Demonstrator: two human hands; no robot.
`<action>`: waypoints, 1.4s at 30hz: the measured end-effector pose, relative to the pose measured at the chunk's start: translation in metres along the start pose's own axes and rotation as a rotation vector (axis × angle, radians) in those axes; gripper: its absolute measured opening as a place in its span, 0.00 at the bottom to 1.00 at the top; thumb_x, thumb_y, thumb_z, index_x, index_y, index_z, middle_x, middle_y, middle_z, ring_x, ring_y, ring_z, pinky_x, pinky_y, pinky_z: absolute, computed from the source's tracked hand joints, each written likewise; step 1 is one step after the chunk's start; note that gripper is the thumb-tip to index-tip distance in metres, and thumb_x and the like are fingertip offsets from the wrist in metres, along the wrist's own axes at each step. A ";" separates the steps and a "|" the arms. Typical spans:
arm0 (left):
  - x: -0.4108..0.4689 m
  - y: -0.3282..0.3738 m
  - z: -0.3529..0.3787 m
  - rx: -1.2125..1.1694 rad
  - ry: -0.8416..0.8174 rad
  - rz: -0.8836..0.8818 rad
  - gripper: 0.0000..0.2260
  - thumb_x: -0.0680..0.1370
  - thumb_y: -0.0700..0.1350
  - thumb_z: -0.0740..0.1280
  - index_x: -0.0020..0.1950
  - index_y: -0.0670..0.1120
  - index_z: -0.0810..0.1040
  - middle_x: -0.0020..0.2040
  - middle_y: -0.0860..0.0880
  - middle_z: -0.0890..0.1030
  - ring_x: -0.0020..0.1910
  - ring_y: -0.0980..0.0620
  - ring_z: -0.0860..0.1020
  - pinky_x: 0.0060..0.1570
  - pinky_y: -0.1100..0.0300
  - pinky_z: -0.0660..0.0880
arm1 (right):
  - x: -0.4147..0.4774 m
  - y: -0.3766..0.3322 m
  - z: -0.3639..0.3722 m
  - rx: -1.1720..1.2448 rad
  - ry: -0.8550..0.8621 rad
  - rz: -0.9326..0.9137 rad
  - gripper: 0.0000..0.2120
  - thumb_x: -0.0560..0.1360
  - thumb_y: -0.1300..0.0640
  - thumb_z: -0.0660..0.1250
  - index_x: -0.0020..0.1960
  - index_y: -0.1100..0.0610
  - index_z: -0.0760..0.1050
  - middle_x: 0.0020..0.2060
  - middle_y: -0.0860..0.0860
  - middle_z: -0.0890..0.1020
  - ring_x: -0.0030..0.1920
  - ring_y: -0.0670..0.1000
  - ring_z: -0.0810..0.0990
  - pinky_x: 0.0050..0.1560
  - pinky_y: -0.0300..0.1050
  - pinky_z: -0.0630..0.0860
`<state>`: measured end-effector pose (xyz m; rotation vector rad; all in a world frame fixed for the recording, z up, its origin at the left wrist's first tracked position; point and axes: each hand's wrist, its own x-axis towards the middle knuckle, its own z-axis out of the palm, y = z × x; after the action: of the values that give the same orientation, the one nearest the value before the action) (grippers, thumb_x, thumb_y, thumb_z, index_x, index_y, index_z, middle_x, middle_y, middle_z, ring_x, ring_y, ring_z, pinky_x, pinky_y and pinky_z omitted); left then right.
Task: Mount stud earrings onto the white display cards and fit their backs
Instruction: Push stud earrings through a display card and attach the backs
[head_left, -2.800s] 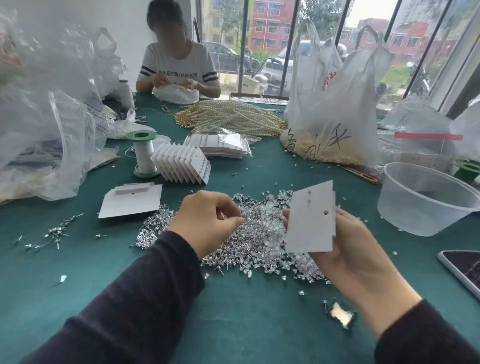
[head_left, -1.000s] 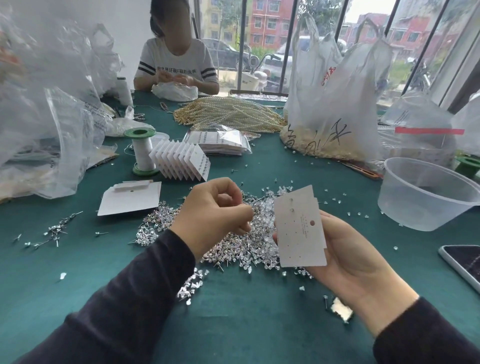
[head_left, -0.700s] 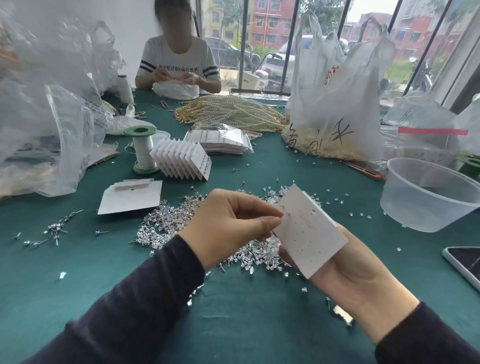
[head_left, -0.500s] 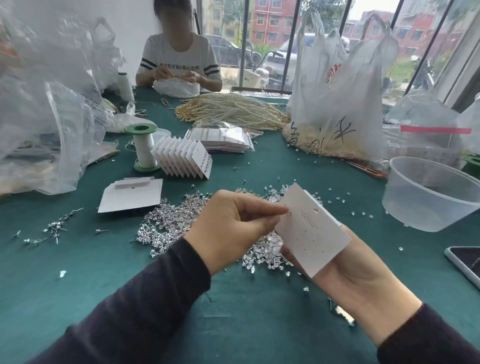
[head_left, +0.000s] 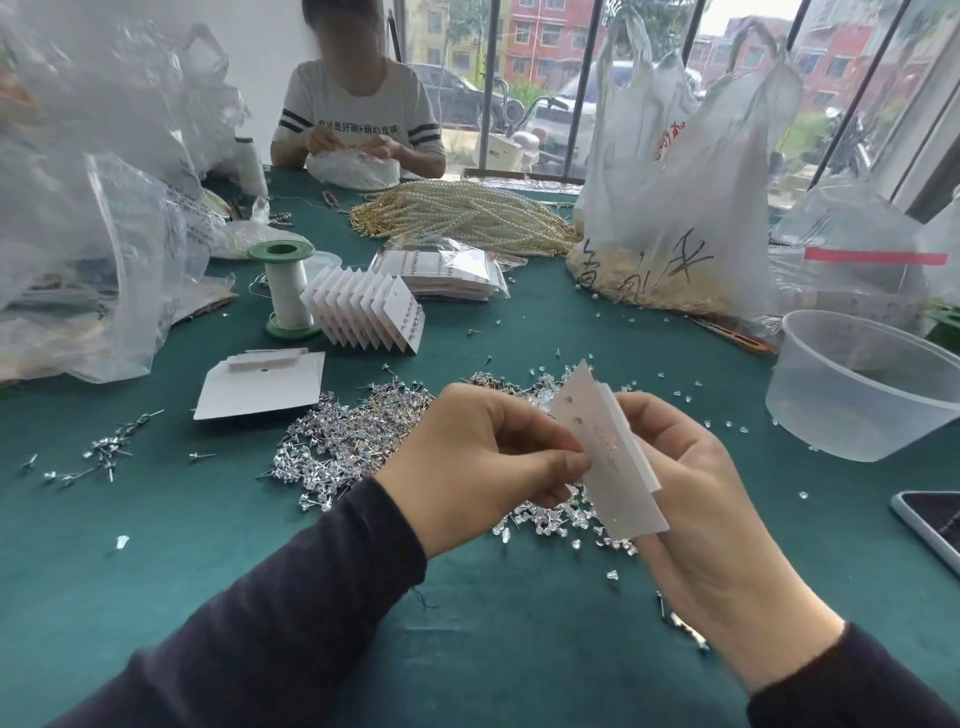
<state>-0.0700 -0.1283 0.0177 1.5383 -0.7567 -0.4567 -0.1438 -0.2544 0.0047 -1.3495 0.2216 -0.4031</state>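
Green felt surface, window at 12 o'clock, a second person seated across at 11.

Stud pile lies on the felt, 9 o'clock from left grip.

Card is off the surface, clamped by right grip, whose fingers curl round it from behind. It stands nearly edge-on to me. Its long axis runs 11 to 5 o'clock and the punched face is turned toward 9.

Left grip: thumb and forefinger tips are pressed together and touch that face about midway down. I cannot tell whether a stud sits between them, because the tips hide it.

Key relation: the card lies at 3 o'clock from left grip, in contact.

Judgement: this is the insertion step. The post must travel toward 3 o'clock, square to the face. Left grip does the work and right grip only braces.

Clear backs are scattered at 6 o'clock beneath the card, nearer right grip. Judging from this side, back-fitting has not begun on this card.
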 end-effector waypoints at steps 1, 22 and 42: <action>0.000 0.000 0.000 -0.005 -0.005 -0.008 0.03 0.69 0.32 0.71 0.37 0.39 0.82 0.29 0.47 0.81 0.28 0.54 0.79 0.32 0.65 0.77 | 0.000 0.001 -0.001 -0.002 0.005 -0.011 0.02 0.64 0.56 0.69 0.36 0.54 0.80 0.31 0.52 0.79 0.28 0.45 0.73 0.27 0.35 0.69; 0.004 -0.006 -0.001 -0.662 0.022 -0.457 0.09 0.58 0.33 0.69 0.37 0.34 0.82 0.32 0.41 0.82 0.28 0.50 0.81 0.28 0.63 0.78 | -0.003 0.011 0.002 -0.667 0.136 -0.595 0.03 0.70 0.57 0.67 0.44 0.54 0.77 0.41 0.46 0.81 0.44 0.47 0.81 0.46 0.42 0.77; 0.006 -0.015 0.003 -0.768 0.048 -0.466 0.14 0.68 0.37 0.68 0.51 0.32 0.79 0.48 0.37 0.81 0.39 0.49 0.80 0.41 0.61 0.80 | 0.000 0.012 0.000 -0.727 0.122 -0.626 0.04 0.68 0.66 0.70 0.38 0.59 0.80 0.40 0.46 0.81 0.42 0.43 0.81 0.45 0.36 0.77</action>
<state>-0.0650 -0.1345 0.0037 0.9719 -0.1248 -0.9266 -0.1419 -0.2529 -0.0070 -2.1133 0.0315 -0.9959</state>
